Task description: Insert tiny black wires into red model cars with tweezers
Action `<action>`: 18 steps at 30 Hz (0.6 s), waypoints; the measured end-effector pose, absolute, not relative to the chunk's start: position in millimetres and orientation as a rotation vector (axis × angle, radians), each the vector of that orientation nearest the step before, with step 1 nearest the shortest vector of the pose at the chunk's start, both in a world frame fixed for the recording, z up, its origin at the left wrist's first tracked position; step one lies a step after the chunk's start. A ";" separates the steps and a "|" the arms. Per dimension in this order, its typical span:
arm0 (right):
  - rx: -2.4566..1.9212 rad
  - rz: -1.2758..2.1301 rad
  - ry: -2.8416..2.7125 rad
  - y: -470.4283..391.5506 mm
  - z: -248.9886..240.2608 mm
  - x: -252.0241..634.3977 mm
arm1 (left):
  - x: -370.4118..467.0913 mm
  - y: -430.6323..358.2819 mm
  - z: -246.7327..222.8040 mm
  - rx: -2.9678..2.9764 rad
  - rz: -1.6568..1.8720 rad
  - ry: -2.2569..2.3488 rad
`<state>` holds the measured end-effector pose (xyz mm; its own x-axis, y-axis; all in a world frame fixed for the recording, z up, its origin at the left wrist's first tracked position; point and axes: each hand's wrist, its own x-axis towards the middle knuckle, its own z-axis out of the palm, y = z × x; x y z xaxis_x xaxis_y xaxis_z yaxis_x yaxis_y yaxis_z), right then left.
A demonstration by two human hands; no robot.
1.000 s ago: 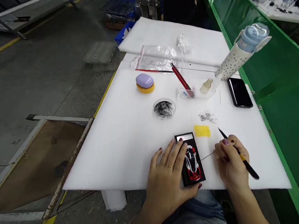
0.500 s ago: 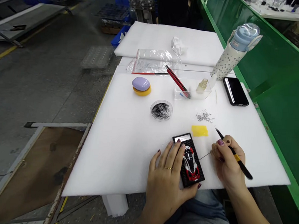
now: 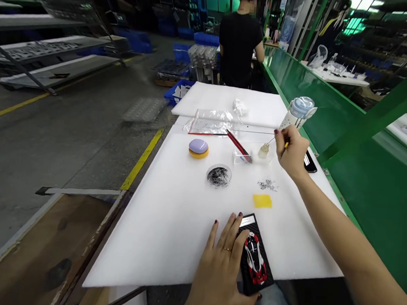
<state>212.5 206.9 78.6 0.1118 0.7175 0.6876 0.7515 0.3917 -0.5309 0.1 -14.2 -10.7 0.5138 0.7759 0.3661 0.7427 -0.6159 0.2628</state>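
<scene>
The right hand (image 3: 291, 149) has gone to the bottle (image 3: 263, 152), pinching a thin stick (image 3: 270, 140). Only the left hand (image 3: 217, 273), spread wide, steadies the base (image 3: 246, 272) under the toy car (image 3: 255, 259), at the near edge of the bench (image 3: 170, 242).

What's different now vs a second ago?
The right hand moved forward, from beside the black base to the small bottle, with its thin rod now pointing at the bottle's mouth. Nothing visibly let go; the tweezers are mostly hidden. The head view tilted up.

Unchanged: left hand on the base, toy car on top.
</scene>
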 end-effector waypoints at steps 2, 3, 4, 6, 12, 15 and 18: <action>-1.426 0.070 -1.649 208.0 69.1 212.4 | -1.5 -13.3 -12.1 2.717 0.756 1.352; -1.438 0.112 -1.666 204.3 65.8 214.3 | -3.1 -12.9 -13.5 2.750 0.781 1.349; -1.430 0.133 -1.674 198.4 64.0 217.7 | -5.1 -12.4 -15.1 2.784 0.799 1.340; -1.380 0.140 -1.670 182.1 66.3 230.3 | -9.4 -11.0 -17.9 2.847 0.809 1.291; -1.208 0.208 -1.413 130.9 110.9 298.5 | -12.6 -8.7 -16.8 2.832 0.884 1.247; -1.118 0.256 -1.244 114.0 129.2 323.9 | -8.8 -7.5 -15.0 2.738 0.960 1.271; -1.106 0.246 -1.187 105.4 128.9 331.9 | -2.5 -7.0 -14.4 2.629 1.080 1.265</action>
